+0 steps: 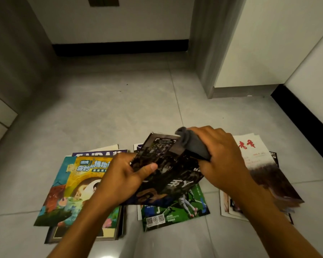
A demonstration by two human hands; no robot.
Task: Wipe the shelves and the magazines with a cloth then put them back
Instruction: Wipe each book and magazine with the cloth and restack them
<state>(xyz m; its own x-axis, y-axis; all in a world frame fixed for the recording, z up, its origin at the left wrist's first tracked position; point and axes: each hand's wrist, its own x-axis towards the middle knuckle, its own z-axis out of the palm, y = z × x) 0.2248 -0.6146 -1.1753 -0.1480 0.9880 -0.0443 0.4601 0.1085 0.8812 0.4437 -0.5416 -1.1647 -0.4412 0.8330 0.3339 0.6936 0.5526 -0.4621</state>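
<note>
My left hand (123, 174) grips a dark magazine (168, 170) by its left edge, thumb on the cover, and holds it tilted above the floor. My right hand (220, 155) holds a grey cloth (192, 144) pressed on the magazine's upper right corner. Below it lie three piles on the tiles: a colourful pile (71, 190) at the left, a green sports magazine (175, 211) in the middle, and a white and brown pile (265, 164) at the right under my right forearm.
Grey floor tiles (110, 108) stretch ahead to a white wall with a black skirting board (119, 48). A grey door frame (209, 62) stands at the right, beside a white panel (268, 43). Cabinet fronts (0, 112) sit at the far left.
</note>
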